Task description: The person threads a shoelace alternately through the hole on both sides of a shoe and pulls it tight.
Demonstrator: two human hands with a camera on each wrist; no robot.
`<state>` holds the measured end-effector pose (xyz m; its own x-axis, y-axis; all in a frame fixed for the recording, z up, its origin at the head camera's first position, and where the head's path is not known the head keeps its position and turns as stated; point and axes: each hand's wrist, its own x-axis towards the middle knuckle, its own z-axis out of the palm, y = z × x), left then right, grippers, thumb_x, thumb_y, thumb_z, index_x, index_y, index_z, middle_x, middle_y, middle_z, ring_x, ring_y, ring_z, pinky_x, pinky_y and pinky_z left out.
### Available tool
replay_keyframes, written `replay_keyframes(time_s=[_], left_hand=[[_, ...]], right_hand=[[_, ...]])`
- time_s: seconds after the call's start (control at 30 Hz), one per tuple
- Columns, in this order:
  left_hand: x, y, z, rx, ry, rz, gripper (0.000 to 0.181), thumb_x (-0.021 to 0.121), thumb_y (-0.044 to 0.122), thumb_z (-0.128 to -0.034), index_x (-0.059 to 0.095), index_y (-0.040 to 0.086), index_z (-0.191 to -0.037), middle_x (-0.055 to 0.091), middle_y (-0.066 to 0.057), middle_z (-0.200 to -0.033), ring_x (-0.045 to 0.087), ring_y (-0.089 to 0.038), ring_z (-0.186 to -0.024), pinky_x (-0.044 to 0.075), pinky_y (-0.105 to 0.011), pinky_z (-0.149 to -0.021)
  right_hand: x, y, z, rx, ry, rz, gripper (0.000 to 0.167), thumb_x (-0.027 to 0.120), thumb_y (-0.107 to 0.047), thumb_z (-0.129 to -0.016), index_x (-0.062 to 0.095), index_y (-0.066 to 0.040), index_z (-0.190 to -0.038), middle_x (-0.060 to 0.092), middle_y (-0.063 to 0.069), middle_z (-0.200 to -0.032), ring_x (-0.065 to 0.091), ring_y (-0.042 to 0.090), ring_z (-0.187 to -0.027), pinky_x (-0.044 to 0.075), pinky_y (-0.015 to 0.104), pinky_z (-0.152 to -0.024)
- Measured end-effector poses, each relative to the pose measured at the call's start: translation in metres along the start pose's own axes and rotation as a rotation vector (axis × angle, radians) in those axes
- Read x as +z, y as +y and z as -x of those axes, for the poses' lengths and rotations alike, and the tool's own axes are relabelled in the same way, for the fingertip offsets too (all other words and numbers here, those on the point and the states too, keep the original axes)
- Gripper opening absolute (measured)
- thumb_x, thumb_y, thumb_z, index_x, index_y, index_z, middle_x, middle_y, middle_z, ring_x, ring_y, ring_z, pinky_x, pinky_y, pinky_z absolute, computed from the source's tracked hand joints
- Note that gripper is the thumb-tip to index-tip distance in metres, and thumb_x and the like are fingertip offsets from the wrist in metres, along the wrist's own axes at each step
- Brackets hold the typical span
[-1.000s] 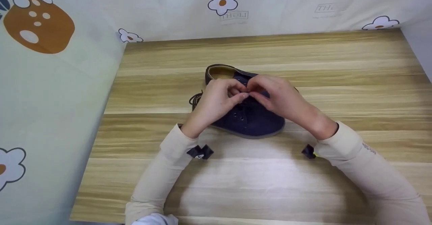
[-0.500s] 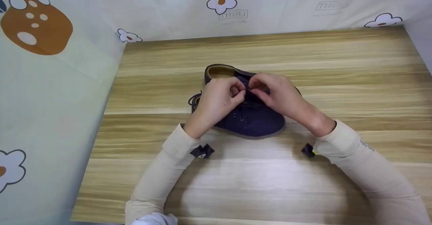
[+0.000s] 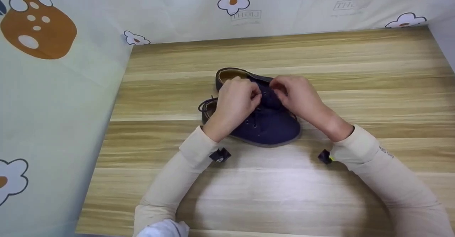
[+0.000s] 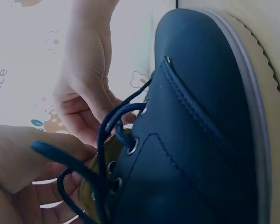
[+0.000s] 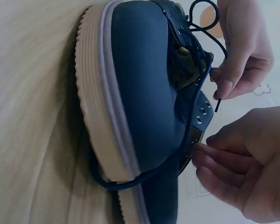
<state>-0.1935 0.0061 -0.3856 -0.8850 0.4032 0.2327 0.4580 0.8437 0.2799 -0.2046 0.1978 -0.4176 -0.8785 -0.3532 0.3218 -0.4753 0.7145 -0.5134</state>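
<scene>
Two dark blue lace-up shoes lie side by side: the near shoe [image 3: 277,125] and, partly hidden behind it and the hands, the far shoe [image 3: 262,84]. My left hand [image 3: 235,96] is over the laced opening. In the right wrist view its thumb and finger pinch a dark lace [image 5: 217,105] close to its tip. Beside the far shoe's eyelets is my right hand [image 3: 302,95], fingers slightly bent and thumb apart. Its fingertips [image 5: 199,154] are at the eyelet flap [image 5: 203,112]; whether they touch it I cannot tell.
Both shoes stand on a wood-grain table [image 3: 284,190]. A lace loop [image 3: 203,105] sticks out at the near shoe's heel. Another length of lace [image 5: 130,185] passes round the near shoe's toe. A patterned cloth [image 3: 177,13] hangs behind the table.
The hands, earlier fingertip to fingertip above the shoes, have drawn apart. My right hand has shifted right and slightly away; the left wrist has turned, and eyelets now show between them.
</scene>
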Motion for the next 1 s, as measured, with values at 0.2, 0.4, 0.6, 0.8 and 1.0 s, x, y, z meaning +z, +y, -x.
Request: replay_keyframes(time_s=[0.2,0.4,0.6,0.8,1.0], left_hand=[[0.007,0.001,-0.003,-0.004,0.016,-0.047,0.01,0.072,0.022,-0.084,0.078,0.016,-0.079,0.071,-0.001,-0.078,0.06,-0.025,-0.083,0.047,-0.04,-0.075],[0.014,0.002,-0.004,0.008,0.04,-0.074,0.012,0.072,0.023,-0.0833,0.077,0.017,-0.076,0.069,-0.001,-0.076,0.059,-0.025,-0.082,0.045,-0.038,-0.073],[0.017,0.007,-0.006,-0.014,0.016,-0.126,0.011,0.074,0.028,-0.0846,0.077,0.019,-0.078,0.071,0.001,-0.081,0.06,-0.024,-0.085,0.045,-0.037,-0.074],[0.021,0.009,-0.009,-0.065,0.022,-0.122,0.011,0.077,0.03,-0.0835,0.074,0.02,-0.082,0.074,0.004,-0.086,0.061,-0.023,-0.086,0.045,-0.037,-0.075],[0.023,0.009,-0.009,-0.068,0.038,-0.102,0.021,0.078,0.031,-0.0832,0.067,0.018,-0.096,0.076,0.005,-0.086,0.063,-0.023,-0.086,0.046,-0.037,-0.077]], right_hand=[[0.005,0.003,-0.002,0.043,-0.074,-0.042,0.017,0.063,-0.007,-0.093,0.075,-0.007,-0.104,0.076,0.01,-0.101,0.072,0.026,-0.093,0.056,0.042,-0.083],[0.003,0.001,-0.003,0.067,-0.105,-0.078,0.018,0.063,-0.006,-0.092,0.074,-0.007,-0.107,0.076,0.011,-0.103,0.072,0.026,-0.094,0.055,0.042,-0.083],[0.002,0.003,-0.004,0.068,-0.117,-0.143,0.019,0.062,-0.004,-0.092,0.074,-0.009,-0.105,0.076,0.009,-0.1,0.069,0.021,-0.087,0.053,0.036,-0.079],[0.0,0.008,-0.01,0.093,-0.209,-0.223,0.022,0.061,-0.004,-0.094,0.074,-0.008,-0.112,0.074,0.012,-0.11,0.067,0.023,-0.096,0.051,0.038,-0.086],[0.0,0.011,-0.013,0.08,-0.258,-0.223,0.016,0.065,-0.002,-0.091,0.073,-0.003,-0.105,0.074,0.015,-0.102,0.068,0.026,-0.09,0.052,0.039,-0.082]])
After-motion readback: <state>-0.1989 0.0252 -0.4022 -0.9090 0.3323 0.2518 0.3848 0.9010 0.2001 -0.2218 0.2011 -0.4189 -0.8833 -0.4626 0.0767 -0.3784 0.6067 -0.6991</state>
